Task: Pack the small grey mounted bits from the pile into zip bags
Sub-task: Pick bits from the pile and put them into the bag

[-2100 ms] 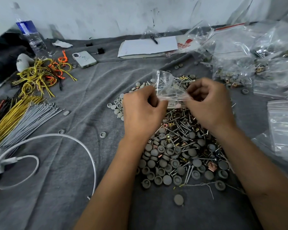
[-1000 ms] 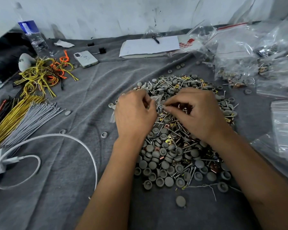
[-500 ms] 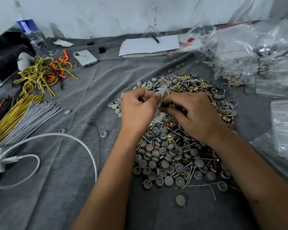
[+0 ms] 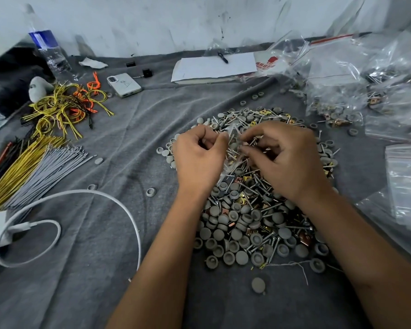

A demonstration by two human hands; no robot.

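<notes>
A pile of small grey round bits, screws and copper clips (image 4: pixel 247 219) lies on the grey cloth in the middle. Over its far part, my left hand (image 4: pixel 199 157) pinches the edge of a small clear zip bag (image 4: pixel 233 138). My right hand (image 4: pixel 287 157) is just right of it, fingers curled, pinching a small grey piece at the bag's mouth. The bag is crumpled and mostly hidden between my hands. Loose grey bits lie scattered around the pile, one (image 4: pixel 258 284) close to me.
Filled and empty zip bags (image 4: pixel 356 91) are heaped at the back right and right (image 4: pixel 408 176). Yellow and grey wire bundles (image 4: pixel 33 167), a white cable (image 4: pixel 81 195), a phone (image 4: pixel 124 85), a bottle (image 4: pixel 49 51) and a notepad (image 4: pixel 214 67) lie left and behind.
My hands came down from holding the bag up onto the pile. My right hand picked pieces there, and both hands have lifted slightly with the bag between them.
</notes>
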